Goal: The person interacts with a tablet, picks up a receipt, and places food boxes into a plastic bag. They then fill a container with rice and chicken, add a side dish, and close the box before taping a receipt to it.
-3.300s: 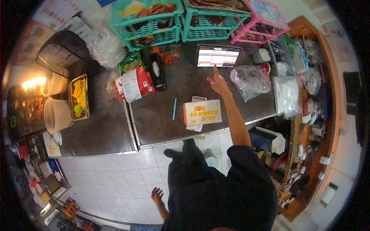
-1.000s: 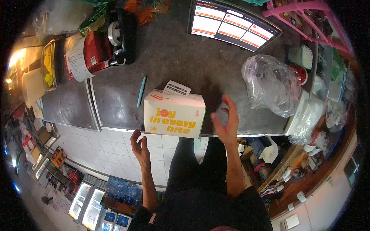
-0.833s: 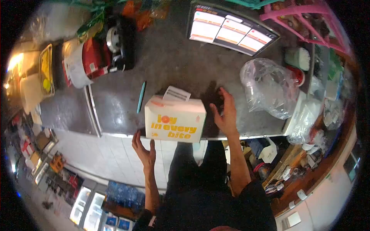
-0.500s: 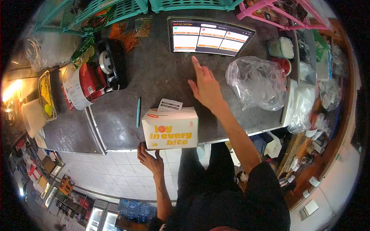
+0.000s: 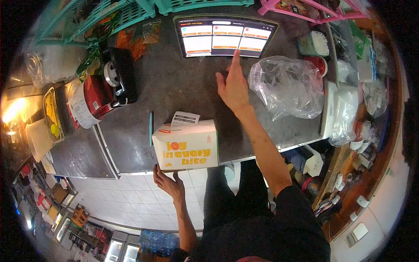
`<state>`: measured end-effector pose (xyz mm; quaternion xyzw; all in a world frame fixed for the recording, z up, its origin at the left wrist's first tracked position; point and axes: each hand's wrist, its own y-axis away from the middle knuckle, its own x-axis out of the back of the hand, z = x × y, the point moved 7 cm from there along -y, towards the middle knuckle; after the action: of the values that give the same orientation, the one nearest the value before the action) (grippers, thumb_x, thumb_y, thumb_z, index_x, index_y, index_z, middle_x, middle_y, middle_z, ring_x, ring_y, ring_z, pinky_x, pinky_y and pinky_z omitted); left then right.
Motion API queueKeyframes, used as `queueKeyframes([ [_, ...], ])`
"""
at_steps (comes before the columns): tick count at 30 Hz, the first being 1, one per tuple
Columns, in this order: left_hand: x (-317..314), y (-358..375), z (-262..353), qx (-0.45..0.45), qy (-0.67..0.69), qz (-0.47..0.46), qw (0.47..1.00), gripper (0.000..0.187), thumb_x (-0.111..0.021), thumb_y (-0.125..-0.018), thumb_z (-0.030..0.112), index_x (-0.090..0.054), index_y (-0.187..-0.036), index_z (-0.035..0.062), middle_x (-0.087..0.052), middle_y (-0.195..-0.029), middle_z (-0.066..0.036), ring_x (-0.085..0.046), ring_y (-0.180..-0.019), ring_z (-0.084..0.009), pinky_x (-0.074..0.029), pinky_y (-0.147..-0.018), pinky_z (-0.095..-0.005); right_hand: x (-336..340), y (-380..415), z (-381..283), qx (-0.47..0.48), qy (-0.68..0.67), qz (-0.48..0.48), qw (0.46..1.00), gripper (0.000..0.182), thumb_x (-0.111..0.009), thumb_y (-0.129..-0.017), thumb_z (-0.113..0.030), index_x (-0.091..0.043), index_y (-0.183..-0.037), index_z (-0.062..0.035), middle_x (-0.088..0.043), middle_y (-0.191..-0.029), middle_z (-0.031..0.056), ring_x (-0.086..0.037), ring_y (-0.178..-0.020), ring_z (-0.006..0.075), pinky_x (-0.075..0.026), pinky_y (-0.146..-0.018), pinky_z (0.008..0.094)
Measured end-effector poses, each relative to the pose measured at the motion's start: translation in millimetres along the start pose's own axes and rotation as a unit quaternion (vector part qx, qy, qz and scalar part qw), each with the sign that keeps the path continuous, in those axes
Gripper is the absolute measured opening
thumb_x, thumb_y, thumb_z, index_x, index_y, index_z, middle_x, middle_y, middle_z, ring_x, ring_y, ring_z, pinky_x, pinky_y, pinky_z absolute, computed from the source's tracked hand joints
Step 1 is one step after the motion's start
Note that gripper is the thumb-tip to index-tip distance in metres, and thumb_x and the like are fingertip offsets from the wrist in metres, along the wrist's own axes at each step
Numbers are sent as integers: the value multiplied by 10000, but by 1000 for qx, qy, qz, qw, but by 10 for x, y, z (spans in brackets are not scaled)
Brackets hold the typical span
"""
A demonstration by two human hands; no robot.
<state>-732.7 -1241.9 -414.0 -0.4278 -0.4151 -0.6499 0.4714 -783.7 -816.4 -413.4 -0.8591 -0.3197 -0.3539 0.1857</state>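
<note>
My right hand [image 5: 235,89] reaches over the counter with its index finger stretched onto the lower edge of a lit tablet [image 5: 224,37]. Its thumb stands apart and it holds nothing. The tablet's screen shows several white panels with orange buttons. A white carton food box [image 5: 185,148] with yellow lettering sits at the counter's front edge. A printed paper slip [image 5: 186,118] lies at the back of its top. My left hand [image 5: 170,185] is below the box's lower left corner, fingers apart, fingertips touching or very near its bottom edge. Left of the box lies a blue pen [image 5: 151,129].
A clear plastic bag [image 5: 286,87] lies on the right of the dark counter [image 5: 174,83]. At the left stands a black-and-red printer-like device [image 5: 120,76] with a paper receipt [image 5: 82,107]. Teal baskets [image 5: 126,15] and a pink rack [image 5: 301,15] line the back.
My right hand has moved from just below the tablet's left part to the right, its index fingertip now at the screen. The left hand stays by the box. The whole view has shifted slightly.
</note>
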Motion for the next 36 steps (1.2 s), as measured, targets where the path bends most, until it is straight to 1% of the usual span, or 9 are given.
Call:
queueKeyframes([
  [5,-27,10,-30,0,-9,1,1000,711,-752,-766,70,-397,-1379,4,-400,-1420,-198,-362,-1321,-381,-303,-1071,-530,116,23,154,-40,19,-23,999,905,-653,-874,-101,-52,-1542,11,-550,-1133,267,-625,-890,382,-532,-781,451],
  [7,-23,16,-34,-15,-16,5,1000,680,-754,-779,92,-401,-1352,-5,-393,-1421,-198,-362,-1318,-384,-311,-1067,-539,80,28,63,-17,21,-61,998,895,-642,-876,-86,-54,-1546,-4,-542,-1096,266,-624,-875,395,-529,-772,461],
  [14,-35,14,-43,9,-20,-5,1000,656,-748,-791,108,-407,-1337,-14,-390,-1426,-198,-356,-1325,-387,-309,-1071,-539,100,16,129,-25,-25,-47,998,899,-645,-871,-92,-64,-1555,-39,-529,-1058,258,-616,-850,422,-525,-754,488],
  [20,-27,8,-49,3,-20,-1,1000,718,-751,-778,99,-386,-1391,12,-402,-1428,-191,-355,-1326,-386,-295,-1075,-534,70,4,35,-2,21,-73,997,784,-648,-873,-111,-211,-1523,-89,-535,-1079,241,-626,-857,440,-532,-747,507],
  [22,16,-10,13,11,-13,7,1000,769,-761,-746,64,-381,-1414,39,-408,-1441,-165,-349,-1337,-373,-288,-1075,-527,39,-54,75,2,36,-64,997,725,-650,-874,-123,-271,-1492,-108,-540,-1087,231,-632,-886,445,-535,-754,515],
  [26,5,-5,-3,20,-11,2,1000,794,-773,-735,63,-379,-1424,48,-403,-1449,-156,-346,-1344,-360,-294,-1072,-521,28,-141,36,-34,48,-98,993,736,-646,-880,-133,-244,-1496,-96,-538,-1129,262,-643,-880,452,-546,-725,522],
  [29,-3,-8,-1,29,-14,-3,999,803,-779,-733,72,-378,-1429,53,-396,-1456,-149,-341,-1350,-353,-298,-1068,-522,70,-148,1,-25,38,-66,997,762,-645,-883,-142,-213,-1510,-100,-534,-1135,278,-649,-839,455,-551,-698,520],
  [33,1,-4,6,29,-15,0,999,807,-783,-732,75,-381,-1432,64,-393,-1460,-136,-334,-1355,-347,-301,-1066,-526,25,-142,22,2,60,-71,996,798,-643,-887,-154,-174,-1531,-105,-527,-1141,281,-651,-829,459,-555,-693,515],
  [36,-8,5,-18,39,-15,-3,999,805,-782,-735,71,-381,-1433,70,-390,-1459,-133,-332,-1352,-346,-303,-1065,-525,-12,-136,25,8,74,-91,993,809,-638,-885,-142,-161,-1537,-95,-512,-1062,267,-650,-825,436,-561,-654,507],
])
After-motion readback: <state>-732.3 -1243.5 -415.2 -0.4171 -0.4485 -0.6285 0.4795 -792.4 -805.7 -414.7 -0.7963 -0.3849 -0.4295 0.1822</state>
